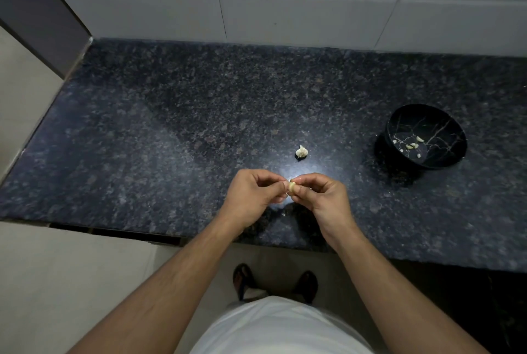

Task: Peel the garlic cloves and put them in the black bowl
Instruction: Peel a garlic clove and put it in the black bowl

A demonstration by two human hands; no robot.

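Granite counter (142, 131) | left hand (253, 192) and right hand (322, 197) both pinch one garlic clove (292, 186) between fingertips, above the front edge | garlic bulb (301, 151) lies just beyond the hands | black bowl (445, 122) far right, peeled cloves (410, 146) inside

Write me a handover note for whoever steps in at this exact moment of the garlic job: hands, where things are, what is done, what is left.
Hands: left hand and right hand both pinch one garlic clove between their fingers, above the front of the countertop. Whether its skin is fully off cannot be told.
Things: the rest of the garlic bulb sits on the countertop just beyond the hands. The black bowl stands to the right, apart from the hands.
Done: several peeled cloves lie in the bowl.
Left: finish this clove, drop it in the bowl, then break up and peel the remaining bulb.
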